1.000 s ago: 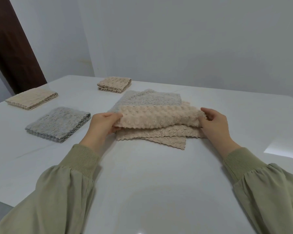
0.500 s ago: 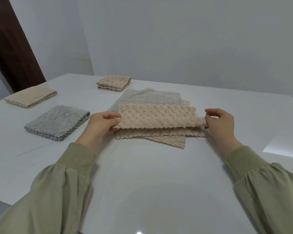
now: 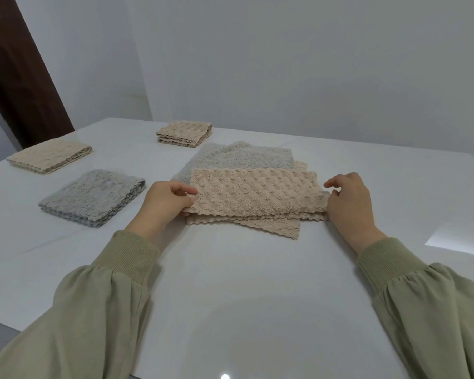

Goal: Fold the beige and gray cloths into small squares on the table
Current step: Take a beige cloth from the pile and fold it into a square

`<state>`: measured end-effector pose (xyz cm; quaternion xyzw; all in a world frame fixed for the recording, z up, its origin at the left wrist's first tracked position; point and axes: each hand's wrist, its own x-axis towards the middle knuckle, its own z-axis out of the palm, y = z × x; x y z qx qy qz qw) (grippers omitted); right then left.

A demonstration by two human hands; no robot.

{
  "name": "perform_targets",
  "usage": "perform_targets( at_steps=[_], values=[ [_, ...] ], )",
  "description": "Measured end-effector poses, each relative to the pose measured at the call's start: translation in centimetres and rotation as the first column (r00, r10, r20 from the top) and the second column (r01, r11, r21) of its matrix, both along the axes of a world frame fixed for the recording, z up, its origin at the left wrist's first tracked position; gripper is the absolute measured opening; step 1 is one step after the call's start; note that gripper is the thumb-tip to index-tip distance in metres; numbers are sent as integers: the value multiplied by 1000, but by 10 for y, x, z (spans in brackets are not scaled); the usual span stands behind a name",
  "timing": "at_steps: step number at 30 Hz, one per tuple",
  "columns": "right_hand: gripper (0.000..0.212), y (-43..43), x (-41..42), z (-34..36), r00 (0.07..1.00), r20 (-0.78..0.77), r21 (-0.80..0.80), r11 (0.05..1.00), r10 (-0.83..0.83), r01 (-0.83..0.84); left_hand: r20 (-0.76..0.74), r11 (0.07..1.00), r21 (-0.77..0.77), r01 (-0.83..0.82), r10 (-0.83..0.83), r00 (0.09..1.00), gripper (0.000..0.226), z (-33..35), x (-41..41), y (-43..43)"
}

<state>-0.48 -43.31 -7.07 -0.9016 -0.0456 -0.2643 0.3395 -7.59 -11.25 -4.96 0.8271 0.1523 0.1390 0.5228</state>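
A beige bubble-textured cloth (image 3: 255, 194), folded in half into a long strip, lies on top of a pile in the middle of the white table (image 3: 230, 283). My left hand (image 3: 166, 202) pinches its left end. My right hand (image 3: 349, 202) is at its right end, fingers curled at the edge; whether it grips the cloth is unclear. Under the strip lie more beige cloth (image 3: 271, 228) and an unfolded gray cloth (image 3: 244, 157) behind.
Three folded squares lie to the left: a gray one (image 3: 91, 196), a beige one (image 3: 48, 155) at the far left edge, and another beige one (image 3: 184, 132) at the back. A wall stands behind the table; a dark door frame is at far left.
The top half of the beige cloth has come down flat, so the fold is complete and the strip lies flatter. My right hand has slid outward to the strip's right end.
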Motion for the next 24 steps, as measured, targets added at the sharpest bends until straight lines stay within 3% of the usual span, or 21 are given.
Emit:
perform_targets(
  at_steps=[4, 10, 13, 15, 17, 19, 22, 24],
  values=[
    [32, 1, -3, 3, 999, 37, -29, 1000, -10, 11, -15, 996, -93, 7, -9, 1000, 24, -1, 2, 1],
    [29, 0, -1, -1, 999, -54, -162, 987, -5, -3, -11, 999, -37, 23, -23, 1000, 29, -4, 3, 4],
    [21, -2, 3, -7, 997, -74, -280, 959, 7, -28, -47, 979, 205, 21, -12, 999, 22, -8, 3, 0],
    [23, 1, 2, -7, 999, -16, -293, 956, 29, -32, -22, 885, 463, -45, 62, 998, 11, -6, 0, -8],
    [25, 7, -2, 0, 987, 152, -249, 968, 54, -14, 152, 780, 608, -151, 72, 986, 15, -6, -1, -16],
    [29, 16, -9, 5, 959, 250, -224, 971, 137, -81, 297, 754, 634, -170, -35, 954, 24, -5, -1, -26],
    [38, 31, -13, -1, 947, -2, -380, 875, 322, -299, 173, 669, 743, 15, -213, 962, 37, -9, 3, -46],
    [40, 33, -10, -7, 940, -133, -466, 818, 313, -338, 17, 602, 789, 119, -214, 977, 45, -15, 8, -57]
  ],
)
